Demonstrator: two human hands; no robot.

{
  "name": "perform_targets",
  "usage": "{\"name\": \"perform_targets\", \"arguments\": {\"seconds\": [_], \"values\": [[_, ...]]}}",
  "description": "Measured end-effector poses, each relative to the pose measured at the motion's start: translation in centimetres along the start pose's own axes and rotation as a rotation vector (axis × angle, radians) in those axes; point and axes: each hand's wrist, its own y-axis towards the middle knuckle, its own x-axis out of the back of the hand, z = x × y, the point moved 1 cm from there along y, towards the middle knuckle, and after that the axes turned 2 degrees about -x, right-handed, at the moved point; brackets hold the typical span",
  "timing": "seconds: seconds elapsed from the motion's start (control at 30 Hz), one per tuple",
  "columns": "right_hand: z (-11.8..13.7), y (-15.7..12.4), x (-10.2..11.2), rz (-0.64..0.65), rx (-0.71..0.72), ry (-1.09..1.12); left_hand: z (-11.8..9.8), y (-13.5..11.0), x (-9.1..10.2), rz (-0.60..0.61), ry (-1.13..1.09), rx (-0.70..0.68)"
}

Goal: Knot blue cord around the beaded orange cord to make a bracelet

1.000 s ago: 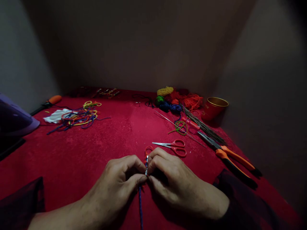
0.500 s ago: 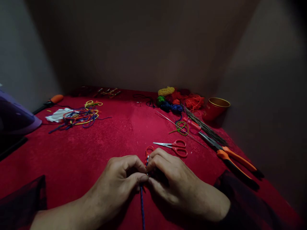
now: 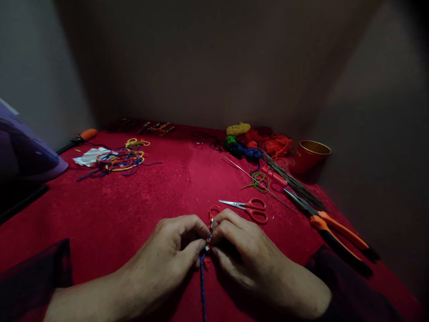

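Observation:
My left hand [image 3: 174, 250] and my right hand [image 3: 244, 255] meet at the near middle of the red cloth [image 3: 140, 210]. Both pinch a thin braided cord [image 3: 203, 286], blue below the fingers, with a small silver bead and a red loop [image 3: 214, 211] above them. The cord's blue tail runs down toward me. Fingertips of both hands are pressed together on the cord, thumbs touching it from below.
Red-handled scissors [image 3: 250, 208] lie just beyond my right hand. Orange-handled pliers [image 3: 335, 230] and a bundle of thin sticks [image 3: 295, 183] sit at the right, with yarn balls [image 3: 254, 143] and a red cup [image 3: 308, 156] behind. Loose coloured cords [image 3: 117, 161] lie far left.
The view has shifted slightly, so everything sits a little further right and lower. My hands keep the same pinch on the cord; the fingers have barely moved.

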Motion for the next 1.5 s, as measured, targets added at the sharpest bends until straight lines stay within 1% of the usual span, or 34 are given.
{"name": "perform_targets", "arguments": {"seconds": [0.17, 0.47, 0.6, 0.77, 0.9, 1.03, 1.23, 1.5], "values": [[0.0, 0.1, -0.1, 0.012, -0.01, -0.01, -0.4, -0.3, 0.1, 0.041, 0.008, -0.019], [0.8, 0.1, 0.6, 0.077, -0.018, -0.023, 0.4, -0.2, -0.1, 0.026, 0.055, -0.068], [0.7, 0.1, 0.4, 0.057, -0.021, -0.045, 0.2, -0.1, -0.2, 0.016, 0.092, -0.08], [0.5, 0.0, 0.2, 0.048, -0.014, -0.051, -0.5, -0.3, 0.0, 0.017, 0.088, -0.078], [0.6, 0.1, 0.3, 0.065, -0.021, -0.055, -0.8, -0.5, 0.1, 0.005, 0.212, -0.067], [0.6, 0.1, 0.4, 0.059, -0.014, -0.052, -0.8, -0.7, 0.1, 0.029, 0.38, -0.098], [0.6, 0.1, 0.4, 0.058, 0.005, -0.041, -0.6, -0.7, 0.2, 0.078, 0.432, -0.158], [0.7, 0.2, 0.5, 0.077, -0.005, -0.046, -0.3, -0.5, -0.3, 0.102, 0.566, -0.165]]}}
